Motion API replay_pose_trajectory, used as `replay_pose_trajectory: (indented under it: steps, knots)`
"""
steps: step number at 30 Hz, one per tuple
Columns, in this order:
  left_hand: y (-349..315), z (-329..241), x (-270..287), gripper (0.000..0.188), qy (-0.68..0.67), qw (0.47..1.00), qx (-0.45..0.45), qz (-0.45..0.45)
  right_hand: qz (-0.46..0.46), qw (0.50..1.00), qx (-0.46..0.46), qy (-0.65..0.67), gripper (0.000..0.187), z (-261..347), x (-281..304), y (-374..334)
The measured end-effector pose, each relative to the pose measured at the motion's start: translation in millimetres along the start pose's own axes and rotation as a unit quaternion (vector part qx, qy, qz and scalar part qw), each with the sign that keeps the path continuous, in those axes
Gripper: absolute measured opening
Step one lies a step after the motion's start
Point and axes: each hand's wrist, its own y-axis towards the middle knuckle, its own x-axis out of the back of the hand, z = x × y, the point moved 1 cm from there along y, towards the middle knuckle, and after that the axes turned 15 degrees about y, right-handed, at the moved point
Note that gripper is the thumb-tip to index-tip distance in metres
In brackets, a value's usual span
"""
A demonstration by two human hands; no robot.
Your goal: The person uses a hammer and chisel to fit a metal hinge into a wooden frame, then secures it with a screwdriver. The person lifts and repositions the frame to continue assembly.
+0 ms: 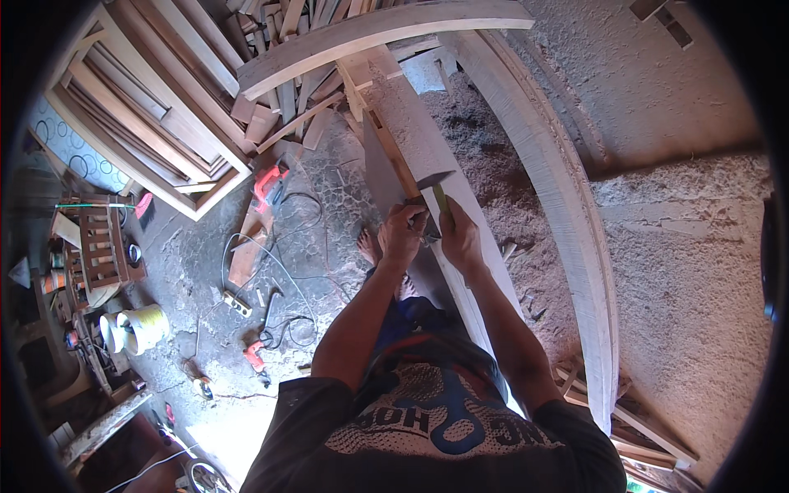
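My right hand (462,240) is wrapped round the green handle of a hammer (436,178). Its dark metal head lies over a narrow wooden strip (394,156), just beyond my fingers. Close by on the left, my left hand (403,234) is closed above the near part of the strip, fingers pinched together. What they grip, if anything, is too small and hidden to make out. A slot is cut in the strip toward its far end. The strip runs along a long pale board (423,135) in front of me.
A curved beam (386,37) crosses the far end, and another (567,189) arcs down the right. Wooden frames (156,107) lean at the far left near scrap wood (288,49). Red power tools (269,187), cords and an extension socket (237,304) lie on the floor, left of a white bucket (144,329).
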Motion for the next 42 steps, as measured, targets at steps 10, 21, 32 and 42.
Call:
replay_pose_trajectory:
  steps: [10,21,32,42]
  knots:
    - [-2,5,-4,0.019,0.001,1.0,0.0,-0.006,0.106,0.981,-0.045,-0.157,0.056,37,30,-48]
    - [-3,0,0,0.019,0.016,1.0,0.017,0.002,0.101,0.982,-0.055,-0.15,0.056,36,31,-40]
    - [-3,8,0,0.026,-0.06,0.995,-0.072,-0.037,0.073,0.991,-0.022,-0.112,0.059,40,30,-46]
    - [-9,26,-13,0.04,-0.124,0.991,0.051,0.007,0.049,0.994,0.03,-0.09,0.057,62,32,-46]
